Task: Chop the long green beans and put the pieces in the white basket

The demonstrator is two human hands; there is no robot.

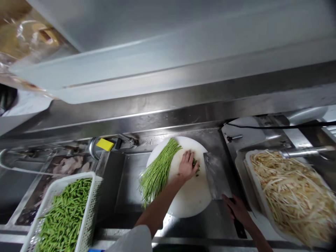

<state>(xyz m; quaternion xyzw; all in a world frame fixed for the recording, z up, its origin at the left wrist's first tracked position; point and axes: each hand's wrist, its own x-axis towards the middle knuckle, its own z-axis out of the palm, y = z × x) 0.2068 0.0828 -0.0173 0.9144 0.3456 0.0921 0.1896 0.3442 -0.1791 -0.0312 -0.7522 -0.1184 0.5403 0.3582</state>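
On a round white cutting board (193,201) lies a bundle of long green beans (161,168), set at a slant along its left side. My left hand (187,166) rests on the board to the right of the bundle, fingers spread, with a few small green bits (195,167) at its edge and partly under it. My right hand (236,208) grips the dark handle of a cleaver (216,176). The broad blade lies at the board's right edge, apart from the bundle.
A white perforated basket (96,189) of cut green pieces (68,213) stands at left. Beyond it, pale meat (69,164) lies in a sink. A yellow sponge (105,144) sits behind. At right is a tub of bean sprouts (288,192). A metal shelf (168,115) overhangs the back.
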